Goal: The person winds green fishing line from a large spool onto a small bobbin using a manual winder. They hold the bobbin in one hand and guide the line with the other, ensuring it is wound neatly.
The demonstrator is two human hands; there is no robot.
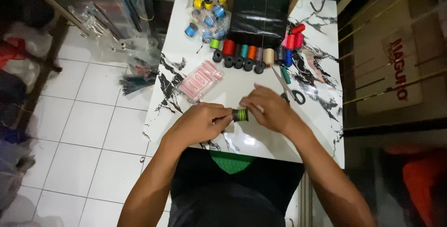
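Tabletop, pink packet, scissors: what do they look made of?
Tabletop: glossy white marble-look surface with black veins; light glare suggests laminate or film, stone not ruled out. Pink packet: clear shiny plastic wrap over pink contents, glinting at the edges. Scissors: grey metal-looking blades, dark handle loops and a green grip, probably plastic.

**Gloss, thread and clear plastic on a marble-look top**

The table (195, 50) has a smooth, glossy white surface veined in black like marble, and it catches the light at six o'clock. The spool (240, 115), held between the left hand (198, 123) and right hand (270, 108), is wound with green thread and has dark, smooth end rims. At twelve o'clock the row of spools (253, 52) shows matt thread in many colours beside a shiny black plastic bag (260, 8). At eleven o'clock small spools sit in a clear, crinkled plastic bag (207, 10). The pink packet (200, 80) at ten o'clock is wrapped in glossy film. The scissors (291, 87) at two o'clock have metal blades and smooth plastic handles. The floor (93, 129) is glazed white tile.
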